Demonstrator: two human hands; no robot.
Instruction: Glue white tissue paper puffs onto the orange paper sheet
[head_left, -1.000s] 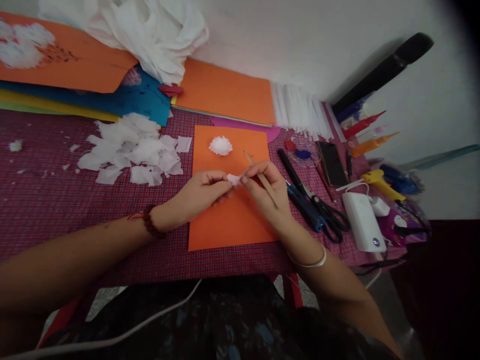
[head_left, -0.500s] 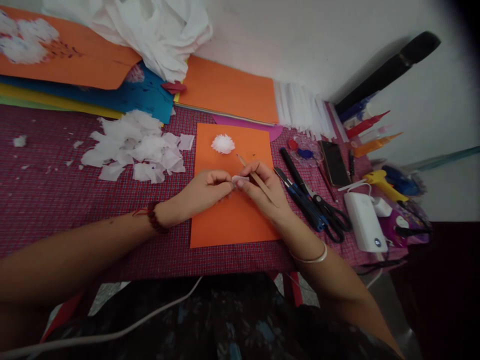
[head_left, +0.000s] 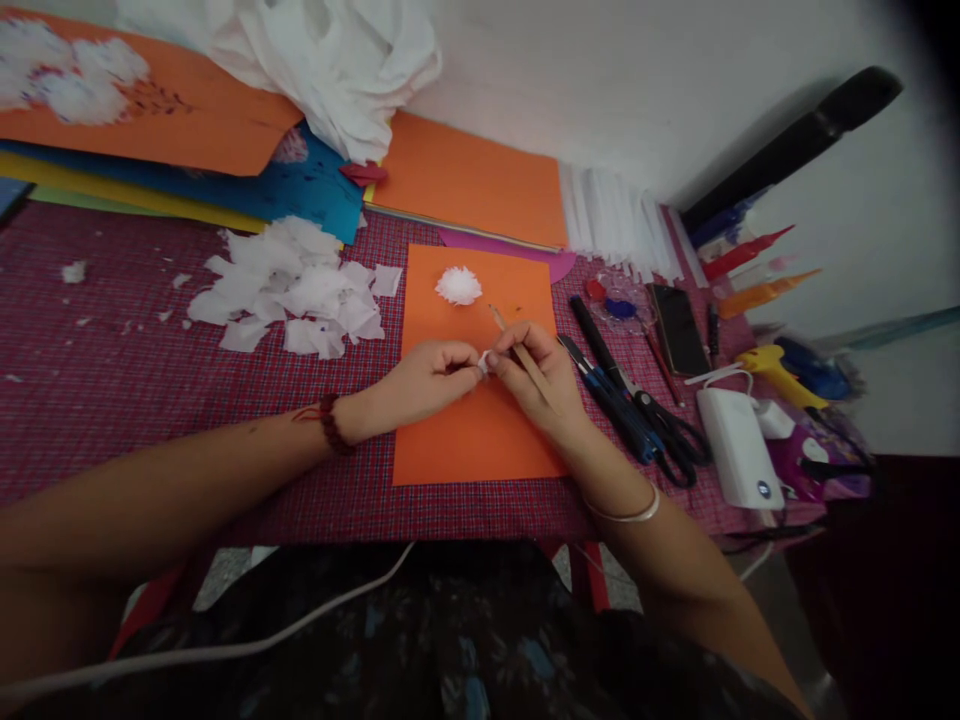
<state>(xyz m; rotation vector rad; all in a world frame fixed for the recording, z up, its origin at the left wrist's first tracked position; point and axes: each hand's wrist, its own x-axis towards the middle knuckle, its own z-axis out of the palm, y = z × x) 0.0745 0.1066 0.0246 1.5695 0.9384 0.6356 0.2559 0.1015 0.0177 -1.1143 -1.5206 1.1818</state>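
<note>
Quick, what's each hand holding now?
Left hand: closed, pinching a small white paper piece.
Right hand: closed on that piece and a thin wooden stick.

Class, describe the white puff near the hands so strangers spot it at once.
On the checked tablecloth, find the orange sheet near the front edge. Toward that sheet's far edge sits the white puff: round and frilly, unlike the flatter scraps heaped to its left.

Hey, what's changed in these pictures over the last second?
The white scrap pinched between the left hand and right hand shows less now, looking more bunched. The wooden stick in the right hand has shifted, its tip slightly nearer the fluffy white ball. Nothing was taken up or let go. The ball and orange sheet stayed put, though the view shifted.
</note>
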